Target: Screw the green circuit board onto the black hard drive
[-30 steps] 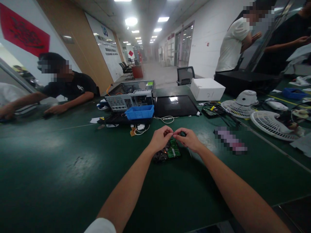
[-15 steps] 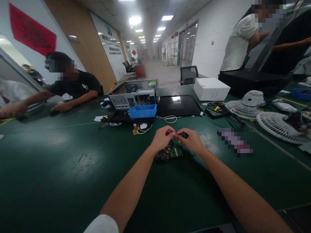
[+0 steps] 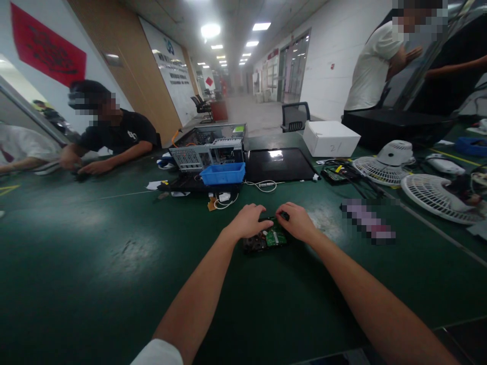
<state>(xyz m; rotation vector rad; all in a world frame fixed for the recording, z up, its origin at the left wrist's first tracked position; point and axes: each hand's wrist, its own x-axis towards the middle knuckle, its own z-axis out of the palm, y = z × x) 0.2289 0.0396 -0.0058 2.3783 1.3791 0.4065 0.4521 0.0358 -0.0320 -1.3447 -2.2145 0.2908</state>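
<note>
A small device with a green circuit board (image 3: 275,237) and a dark left part lies on the green table in front of me. My left hand (image 3: 249,221) is at its left side. Thumb and fingers are spread apart there, with nothing visible between them. On the other side, my right hand (image 3: 299,221) is closed in a pinch at the upper right edge of the device. Something small and dark shows by its fingertips, too unclear to name. My hands partly cover the device's far edge.
Beyond the device stand a blue bin (image 3: 223,174), an opened computer case (image 3: 207,149) and a flat black panel (image 3: 279,165). To the right are a white box (image 3: 332,139), tangled cables and white fan parts (image 3: 437,200). A person in black (image 3: 129,133) sits across at the left.
My hands were together at the fingertips above the device. Now they are apart: the left has moved left and opened, while the right stays pinched.
</note>
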